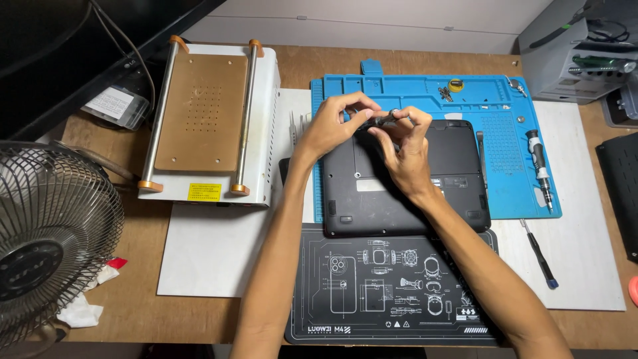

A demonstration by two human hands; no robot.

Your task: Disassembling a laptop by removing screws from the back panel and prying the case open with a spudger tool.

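A wooden desk (133, 306) carries everything, crowded at its left edge by a wire-caged fan (46, 239) and a white machine with a brown plate (206, 119). A blue work mat (512, 179) lies at centre right, with open room only along its right strip, where a screwdriver (538, 166) rests. A black laptop (399, 199) lies underside up across the mat's lower left, its near edge meeting a black printed mat (392, 292). Above the laptop's far edge, the left hand (332, 126) and right hand (407, 149) both pinch a small dark tool (385, 119) between closed fingertips.
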